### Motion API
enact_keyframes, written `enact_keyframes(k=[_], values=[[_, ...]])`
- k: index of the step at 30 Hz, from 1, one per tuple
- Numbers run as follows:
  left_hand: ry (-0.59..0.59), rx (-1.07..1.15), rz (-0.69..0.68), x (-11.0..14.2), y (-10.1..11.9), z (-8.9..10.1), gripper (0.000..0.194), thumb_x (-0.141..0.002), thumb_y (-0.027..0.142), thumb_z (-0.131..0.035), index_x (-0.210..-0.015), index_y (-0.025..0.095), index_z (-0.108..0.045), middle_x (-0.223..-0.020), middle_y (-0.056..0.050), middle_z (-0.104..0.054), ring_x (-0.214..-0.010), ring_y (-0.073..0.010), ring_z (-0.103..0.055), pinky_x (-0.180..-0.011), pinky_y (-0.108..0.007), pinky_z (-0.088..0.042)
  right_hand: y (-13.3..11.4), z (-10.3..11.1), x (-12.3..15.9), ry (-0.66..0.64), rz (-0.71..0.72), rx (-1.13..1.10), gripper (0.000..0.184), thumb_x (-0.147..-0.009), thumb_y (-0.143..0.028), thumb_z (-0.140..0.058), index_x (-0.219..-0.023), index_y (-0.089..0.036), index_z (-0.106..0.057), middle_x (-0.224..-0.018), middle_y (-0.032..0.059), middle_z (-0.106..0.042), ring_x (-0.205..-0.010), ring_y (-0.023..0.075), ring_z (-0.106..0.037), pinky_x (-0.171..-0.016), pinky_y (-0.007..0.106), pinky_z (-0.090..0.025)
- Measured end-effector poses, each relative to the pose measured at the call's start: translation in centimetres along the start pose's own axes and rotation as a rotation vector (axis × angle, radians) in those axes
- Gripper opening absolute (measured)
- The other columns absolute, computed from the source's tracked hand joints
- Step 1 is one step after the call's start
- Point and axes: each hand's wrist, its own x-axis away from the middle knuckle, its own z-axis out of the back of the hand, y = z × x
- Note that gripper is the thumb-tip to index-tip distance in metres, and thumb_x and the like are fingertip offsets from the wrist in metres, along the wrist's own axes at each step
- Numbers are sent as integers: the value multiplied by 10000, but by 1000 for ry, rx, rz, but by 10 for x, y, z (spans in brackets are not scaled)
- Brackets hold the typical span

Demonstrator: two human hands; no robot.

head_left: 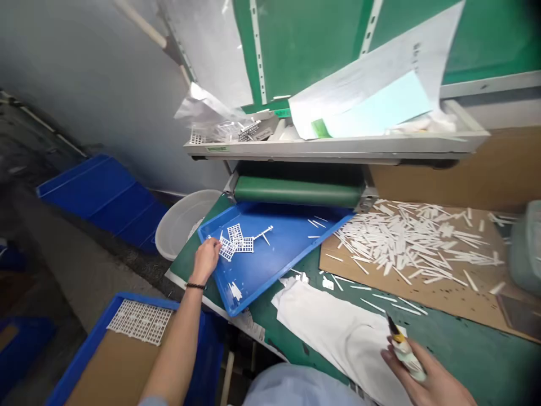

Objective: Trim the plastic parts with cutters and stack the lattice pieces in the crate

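White plastic grid pieces (pixel 235 243) lay in a small overlapping cluster inside a blue plastic tray (pixel 279 265), with a few loose white sticks (pixel 316 223) near its far corner and a small white scrap (pixel 235 291) near its near corner. The left hand (pixel 205 260) reached in over the tray's near-left rim, its fingers (pixel 215 243) loosely curled and their tips at the edge of the cluster; whether they pinched a grid piece, I could not tell. As far as the frame showed, the grid pieces in the tray remained together, with many sticks already heaped elsewhere. To the right of the tray, a large pile of white plastic sticks (pixel 406 243) covered a cardboard sheet (pixel 443 296) on the green table (pixel 473 349). Nearer the person and just beyond the tray's lower edge, a crumpled white cloth (pixel 338 332) lay on the table. The right hand (pixel 426 378) was curled around a white-wrapped object (pixel 403 352) with a yellow and black tip, beside that cloth. Left of the tray stood a grey plastic basin (pixel 181 220), and behind the tray ran a green roller (pixel 296 192) below a metal shelf (pixel 333 148). Below and left of the tray, another blue tray (pixel 88 338) held cardboard and a larger white grid (pixel 139 321).
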Motion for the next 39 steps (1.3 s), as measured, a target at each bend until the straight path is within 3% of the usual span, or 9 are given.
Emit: enact_keyframes(k=[8,13,16,19,22,25,27,34,39], values=[[-84,352,-498,94,107,29,187,-934,259,-441,-940,201,-619,-1032,-77,-669,-1002,-202,-610,-899,-353,-486,-120,-29,16,-133,171,-539,377,-715,-512,-642,-920,-198,-605,-925,57,-692,-823,217,-632,-726,300,-480],[-143,500,-627,134,152,20,175,-931,192,-457,-962,195,-630,-1011,-72,-676,-973,-177,-630,-860,-319,-516,-145,-42,15,-150,114,-816,298,-663,-389,-704,-829,-184,-566,-728,-17,-600,-642,136,-527,-625,270,-429],[-50,639,-533,145,155,9,205,-874,229,-581,-1072,208,-626,-1125,-92,-640,-1065,-209,-600,-919,-356,-501,-139,-36,18,-223,-57,-981,352,-601,-355,-756,-830,-178,-557,-645,-47,-551,-553,103,-458,-531,242,-376],[162,988,-147,156,148,-8,417,-825,308,-653,-1218,224,-542,-1238,-115,-567,-1046,-209,-597,-892,-363,-514,-134,-31,22,-266,-190,-1165,418,-559,-316,-799,-878,-170,-571,-680,-28,-583,-607,122,-518,-562,245,-411],[-23,1477,207,169,142,-25,507,-837,401,-624,-1294,232,-482,-1276,-130,-549,-1054,-207,-602,-916,-379,-502,-131,-28,24,-289,-269,-1289,445,-552,-292,-814,-912,-173,-581,-714,-11,-603,-656,152,-561,-583,272,-453],[-594,1744,155,180,142,-36,817,-709,487,-740,-1409,242,-398,-1448,-172,-416,-1278,-317,-462,-1048,-470,-399,-131,-27,26,-298,-325,-1359,437,-550,-270,-817,-908,-178,-585,-709,-8,-616,-655,165,-578,-593,294,-478],[-783,1781,42,183,146,-40,970,-625,503,-801,-1450,278,-343,-1533,-151,-299,-1367,-356,-341,-1109,-501,-316,-131,-27,28,-312,-346,-1387,424,-547,-257,-817,-892,-179,-583,-703,-5,-626,-661,172,-590,-605,299,-486],[-790,1709,-9,179,154,-45,853,-606,366,-849,-1364,240,-477,-1449,-158,-447,-1335,-349,-404,-1114,-504,-323,-132,-32,29,-345,-272,-1344,369,-611,-313,-771,-889,-175,-571,-793,15,-629,-731,186,-603,-675,313,-487],[-599,1754,55,176,151,-43,753,-671,358,-811,-1339,230,-486,-1376,-155,-528,-1263,-313,-498,-1095,-472,-362,-110,-23,21,-77,129,-580,329,-789,-388,-594,-1067,-213,-616,-918,42,-579,-834,209,-570,-756,346,-456]])
